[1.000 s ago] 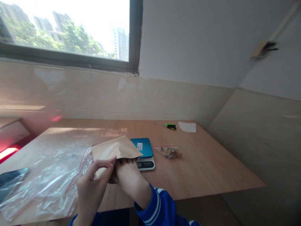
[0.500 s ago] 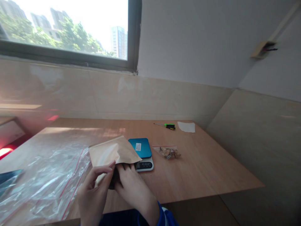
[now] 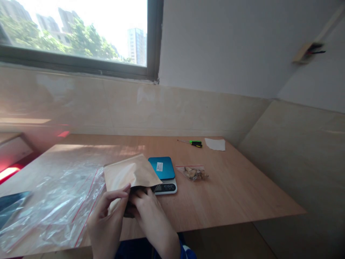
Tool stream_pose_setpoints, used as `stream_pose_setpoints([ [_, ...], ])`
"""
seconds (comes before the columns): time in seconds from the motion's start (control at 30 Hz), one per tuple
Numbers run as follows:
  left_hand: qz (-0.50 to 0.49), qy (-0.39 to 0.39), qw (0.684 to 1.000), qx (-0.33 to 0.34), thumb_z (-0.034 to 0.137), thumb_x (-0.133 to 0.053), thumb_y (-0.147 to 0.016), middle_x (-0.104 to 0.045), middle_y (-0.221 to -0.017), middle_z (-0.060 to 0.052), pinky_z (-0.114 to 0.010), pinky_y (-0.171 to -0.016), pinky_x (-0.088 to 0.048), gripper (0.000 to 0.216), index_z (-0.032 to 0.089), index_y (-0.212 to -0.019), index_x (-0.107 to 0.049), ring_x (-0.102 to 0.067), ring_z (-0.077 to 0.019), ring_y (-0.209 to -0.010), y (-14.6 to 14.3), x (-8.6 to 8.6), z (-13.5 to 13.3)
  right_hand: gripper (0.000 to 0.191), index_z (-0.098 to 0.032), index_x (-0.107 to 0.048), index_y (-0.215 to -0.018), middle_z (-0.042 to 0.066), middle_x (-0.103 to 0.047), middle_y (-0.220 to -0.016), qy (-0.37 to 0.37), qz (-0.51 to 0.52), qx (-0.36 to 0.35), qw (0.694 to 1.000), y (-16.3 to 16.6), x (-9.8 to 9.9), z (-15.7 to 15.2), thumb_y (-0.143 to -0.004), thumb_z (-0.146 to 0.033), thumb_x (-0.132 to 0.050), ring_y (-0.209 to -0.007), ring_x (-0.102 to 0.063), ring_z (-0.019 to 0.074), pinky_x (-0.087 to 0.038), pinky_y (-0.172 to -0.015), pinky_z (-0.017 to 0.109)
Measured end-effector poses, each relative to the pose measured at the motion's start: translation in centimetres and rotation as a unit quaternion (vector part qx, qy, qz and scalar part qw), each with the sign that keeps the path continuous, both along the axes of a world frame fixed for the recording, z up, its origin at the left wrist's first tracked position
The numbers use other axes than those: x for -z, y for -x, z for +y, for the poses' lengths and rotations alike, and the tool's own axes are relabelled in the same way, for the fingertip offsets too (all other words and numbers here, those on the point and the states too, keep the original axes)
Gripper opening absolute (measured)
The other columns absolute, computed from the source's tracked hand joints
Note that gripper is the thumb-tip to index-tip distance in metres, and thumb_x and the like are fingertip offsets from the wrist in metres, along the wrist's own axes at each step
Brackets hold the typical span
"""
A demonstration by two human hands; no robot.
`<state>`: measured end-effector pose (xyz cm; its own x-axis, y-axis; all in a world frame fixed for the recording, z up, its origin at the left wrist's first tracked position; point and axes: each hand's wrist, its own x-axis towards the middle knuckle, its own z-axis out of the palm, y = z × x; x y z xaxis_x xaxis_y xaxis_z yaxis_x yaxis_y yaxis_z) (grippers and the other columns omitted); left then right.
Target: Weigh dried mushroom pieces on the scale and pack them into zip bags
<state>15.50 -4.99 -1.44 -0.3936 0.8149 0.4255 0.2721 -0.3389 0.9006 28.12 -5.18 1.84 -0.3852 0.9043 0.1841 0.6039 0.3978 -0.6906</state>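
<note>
A tan kraft paper bag (image 3: 126, 171) lies tilted over the table, its mouth towards me. My left hand (image 3: 109, 214) pinches the edge of that mouth between thumb and fingers. The fingers of my right hand (image 3: 151, 212) reach inside the opening, so their tips and whatever they touch are hidden. Just behind the bag's right corner sits a kitchen scale (image 3: 163, 169) with a blue top and a dark display. To its right is a small zip bag (image 3: 194, 173) holding brown dried pieces.
Clear plastic zip bags (image 3: 59, 205) with red seals spread over the left of the wooden table (image 3: 229, 194). A dark blue flat packet (image 3: 13, 207) lies at the far left. Green-and-black screwdrivers (image 3: 195, 143) and a white paper piece (image 3: 215, 144) lie near the back wall.
My right hand has pushed slightly deeper into the paper bag, with its fingers more hidden. My left hand keeps its pinch on the edge. The view has shifted slightly.
</note>
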Motion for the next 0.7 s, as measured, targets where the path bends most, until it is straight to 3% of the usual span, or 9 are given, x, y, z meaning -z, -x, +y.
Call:
stream_pose_setpoints([
  [0.2,0.010,0.002,1.000,-0.014,0.032,-0.073,-0.075,-0.074,-0.088,0.000,-0.021,-0.072,-0.057,0.011,0.023,-0.080,-0.068,-0.071,-0.0173,-0.087,-0.1,-0.2,-0.3,0.032,-0.024,-0.062,-0.124,0.006,-0.067,-0.119,-0.027,-0.084,0.020,0.996,0.9,0.0,0.9,-0.095,-0.015,-0.050,-0.104,-0.064,0.0243,-0.053,-0.091,0.037],
  [0.37,0.006,-0.023,0.999,-0.031,0.031,-0.075,-0.073,-0.071,-0.083,0.003,-0.017,-0.076,-0.054,0.015,0.023,-0.083,-0.068,-0.069,-0.0126,-0.081,-0.3,-0.5,-0.3,0.031,-0.017,-0.063,-0.119,0.011,-0.068,-0.113,-0.063,-0.190,0.044,0.979,1.8,-0.5,0.8,-0.095,-0.008,-0.046,-0.101,-0.065,0.0262,-0.054,-0.088,0.040],
  [0.7,-0.046,0.020,0.999,-0.002,0.034,-0.076,-0.071,-0.073,-0.085,-0.001,-0.022,-0.069,-0.058,0.020,0.020,-0.082,-0.067,-0.070,-0.0171,-0.080,0.1,-1.1,-0.1,0.030,-0.021,-0.063,-0.115,0.007,-0.064,-0.116,-0.055,-0.086,0.020,0.995,0.2,-0.5,0.0,-0.094,-0.008,-0.046,-0.104,-0.062,0.0214,-0.052,-0.088,0.032],
])
